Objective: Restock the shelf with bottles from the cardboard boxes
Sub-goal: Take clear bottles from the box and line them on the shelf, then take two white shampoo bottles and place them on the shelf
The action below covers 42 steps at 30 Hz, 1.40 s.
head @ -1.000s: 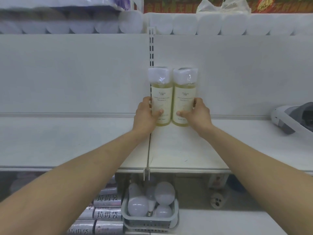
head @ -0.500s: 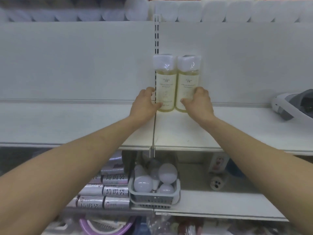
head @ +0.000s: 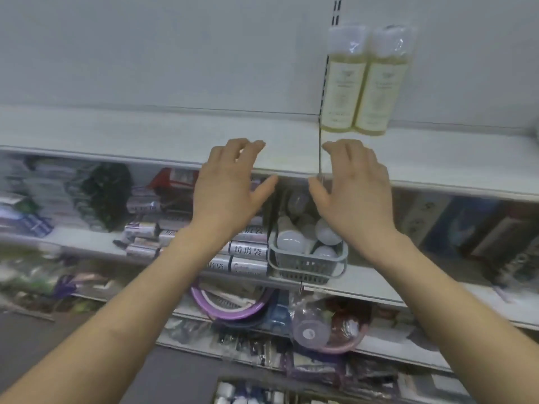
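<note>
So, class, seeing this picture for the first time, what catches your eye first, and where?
Two pale-yellow bottles with white caps stand side by side at the back of the shelf, upper right. Below them, the left hand and right hand hover open, holding nothing. Under the shelf sits a grey basket of light bulbs.

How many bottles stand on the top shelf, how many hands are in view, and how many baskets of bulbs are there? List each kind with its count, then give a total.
Bottles: 2
Hands: 2, left hand and right hand
Basket: 1
Total: 5
</note>
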{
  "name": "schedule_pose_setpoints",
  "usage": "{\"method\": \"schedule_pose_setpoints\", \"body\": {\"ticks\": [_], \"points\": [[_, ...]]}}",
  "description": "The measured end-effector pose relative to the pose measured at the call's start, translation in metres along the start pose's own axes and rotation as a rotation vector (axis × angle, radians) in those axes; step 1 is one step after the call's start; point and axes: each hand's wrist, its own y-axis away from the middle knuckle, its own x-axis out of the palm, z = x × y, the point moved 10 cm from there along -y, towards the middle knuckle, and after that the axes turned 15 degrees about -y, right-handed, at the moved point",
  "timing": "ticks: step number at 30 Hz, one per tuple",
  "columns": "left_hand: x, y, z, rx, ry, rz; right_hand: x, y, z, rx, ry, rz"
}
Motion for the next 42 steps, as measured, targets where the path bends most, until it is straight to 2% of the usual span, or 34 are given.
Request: {"method": "schedule_pose_setpoints", "body": {"ticks": [5,8,12,16,21,30,34,42], "points": [[0.02,0.102,0.033,0.034,-0.054,0.001,0.05,0.087,0.038,-0.061,-0.003,-0.01],[0.065,0.158,0.061,0.02,-0.04,0.127,0.113,0.145,0.041,-0.036,-0.026,0.112],[0.141,0.237,0.096,-0.003,-0.034,0.4,0.207,0.23,0.024,0.157,-0.011,0.365],[0.208,0.315,0.108,0.047,0.024,0.626,0.287,0.314,0.001,0.368,-0.019,0.567],[0.281,0.403,0.122,0.042,0.074,0.845,0.355,0.404,-0.032,0.593,-0.07,0.712],[0.428,0.604,0.139,-0.083,0.038,1.237,0.468,0.591,-0.102,0.863,-0.134,0.909],[0.482,0.695,0.145,-0.118,0.039,1.356,0.524,0.673,-0.125,0.935,-0.165,1.018],[0.593,0.818,0.151,-0.109,-0.02,1.468,0.638,0.779,-0.172,1.085,-0.268,1.076]]}}
